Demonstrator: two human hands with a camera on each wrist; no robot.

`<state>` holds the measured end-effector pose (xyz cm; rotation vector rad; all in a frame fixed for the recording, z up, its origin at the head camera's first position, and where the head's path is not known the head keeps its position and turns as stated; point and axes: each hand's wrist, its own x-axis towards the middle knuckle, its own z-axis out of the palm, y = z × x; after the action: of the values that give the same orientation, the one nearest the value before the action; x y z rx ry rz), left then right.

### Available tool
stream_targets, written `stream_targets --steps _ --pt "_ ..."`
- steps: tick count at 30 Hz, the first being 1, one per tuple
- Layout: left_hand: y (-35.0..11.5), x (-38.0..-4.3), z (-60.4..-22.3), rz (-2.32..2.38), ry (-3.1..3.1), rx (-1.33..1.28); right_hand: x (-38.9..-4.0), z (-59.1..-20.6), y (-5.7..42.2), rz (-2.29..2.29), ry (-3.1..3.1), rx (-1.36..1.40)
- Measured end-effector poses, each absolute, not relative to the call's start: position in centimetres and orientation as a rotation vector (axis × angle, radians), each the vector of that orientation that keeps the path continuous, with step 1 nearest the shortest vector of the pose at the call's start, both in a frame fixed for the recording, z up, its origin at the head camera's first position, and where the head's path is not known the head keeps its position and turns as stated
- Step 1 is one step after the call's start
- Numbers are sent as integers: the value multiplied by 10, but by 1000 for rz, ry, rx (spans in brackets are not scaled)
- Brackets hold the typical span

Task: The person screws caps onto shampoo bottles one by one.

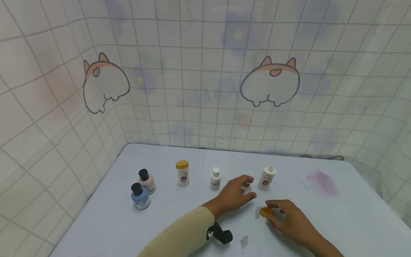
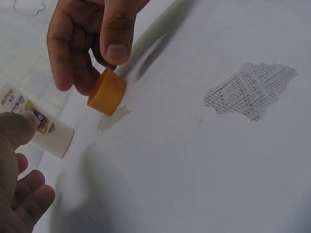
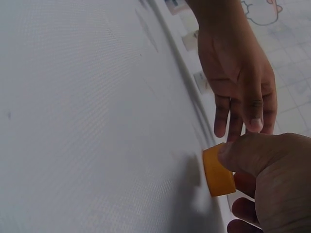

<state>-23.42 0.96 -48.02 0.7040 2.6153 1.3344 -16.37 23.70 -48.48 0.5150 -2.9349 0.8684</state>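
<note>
An orange bottle cap (image 1: 266,212) sits hollow side up on the white table. My right hand (image 1: 290,221) has thumb and fingers around its rim; the right wrist view shows the thumb against the cap (image 3: 218,171). My left hand (image 1: 236,192) reaches over the table holding nothing, its fingers loosely bent. Just beyond its fingertips stands an uncapped white bottle (image 1: 267,178) with a purple label. In the left wrist view the left thumb overlaps this bottle (image 2: 51,132); whether they touch I cannot tell.
Left of the hands stand a small white bottle (image 1: 215,179), a white bottle with a golden cap (image 1: 183,174), a pink bottle (image 1: 148,182) and a blue bottle (image 1: 140,197). A patterned curtain (image 1: 205,78) rises behind the table. Grey patches (image 1: 244,242) mark the tabletop.
</note>
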Motion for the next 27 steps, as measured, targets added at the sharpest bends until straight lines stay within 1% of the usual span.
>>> stream_targets --steps 27 --pt "30 -249 -479 1281 2676 661 -170 -486 239 797 -2930 531"
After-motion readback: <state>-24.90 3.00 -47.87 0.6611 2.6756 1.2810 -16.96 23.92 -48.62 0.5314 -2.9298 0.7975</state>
